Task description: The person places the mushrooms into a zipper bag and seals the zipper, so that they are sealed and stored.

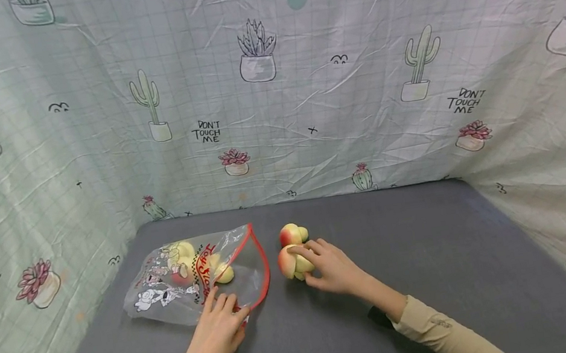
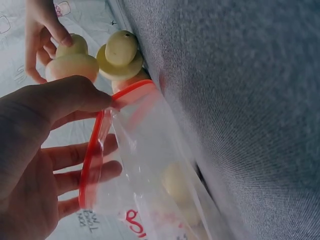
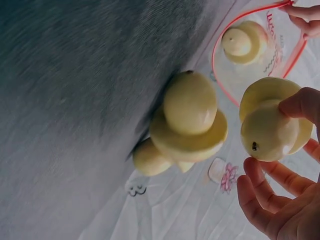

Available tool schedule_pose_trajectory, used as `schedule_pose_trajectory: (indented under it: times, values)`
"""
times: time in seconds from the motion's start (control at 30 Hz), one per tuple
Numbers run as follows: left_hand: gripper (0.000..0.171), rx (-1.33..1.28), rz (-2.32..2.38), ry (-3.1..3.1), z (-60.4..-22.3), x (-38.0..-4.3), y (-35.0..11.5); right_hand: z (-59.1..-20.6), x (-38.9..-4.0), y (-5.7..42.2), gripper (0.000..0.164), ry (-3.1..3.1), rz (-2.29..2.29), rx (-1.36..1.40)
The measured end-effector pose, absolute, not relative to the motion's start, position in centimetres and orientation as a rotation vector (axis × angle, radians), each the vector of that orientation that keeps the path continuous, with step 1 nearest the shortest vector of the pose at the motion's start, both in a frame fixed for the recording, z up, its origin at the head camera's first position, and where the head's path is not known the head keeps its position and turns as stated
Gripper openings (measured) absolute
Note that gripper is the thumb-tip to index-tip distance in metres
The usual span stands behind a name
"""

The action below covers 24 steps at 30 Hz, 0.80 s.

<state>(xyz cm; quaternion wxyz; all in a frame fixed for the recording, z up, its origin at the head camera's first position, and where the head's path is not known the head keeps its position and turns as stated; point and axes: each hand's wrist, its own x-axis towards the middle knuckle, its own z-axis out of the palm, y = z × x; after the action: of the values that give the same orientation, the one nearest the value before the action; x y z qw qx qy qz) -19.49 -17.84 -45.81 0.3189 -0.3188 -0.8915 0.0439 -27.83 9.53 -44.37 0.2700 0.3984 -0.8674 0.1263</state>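
A clear plastic bag [image 1: 171, 308] with a red rim and printed cartoon figures lies on its side, its mouth facing right. Red-and-yellow toy mushrooms [image 1: 223, 272] show through its plastic. My left hand [image 1: 219, 327] holds the bag by the rim, thumb on the red edge [image 2: 90, 172] and fingers seen through the plastic. To the right of the mouth, my right hand [image 1: 334, 266] pinches a toy mushroom [image 3: 270, 127] by thumb and fingers. Beside that one, more mushrooms [image 3: 190, 105] stand close together on the table, partly hiding each other.
The dark grey table [image 1: 430, 276] runs back to a pale curtain [image 1: 303, 94] printed with potted cacti, which also hangs along both sides. A small black object [image 1: 380, 317] shows by the right wrist.
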Motion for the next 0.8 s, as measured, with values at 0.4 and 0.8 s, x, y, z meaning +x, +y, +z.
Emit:
schedule_pose_trajectory:
  times: [0.4, 0.8]
  values:
    - [0.026, -0.801, 0.119, -2.328, -46.0, -19.3, -17.5, -44.5, -27.3, 6.9, 0.053, -2.287, 0.294, 1.081]
    - [0.025, -0.774, 0.125, -2.297, -46.2, -19.3, -17.6, -44.9, -27.1, 4.7, 0.053, -2.292, 0.270, 1.068]
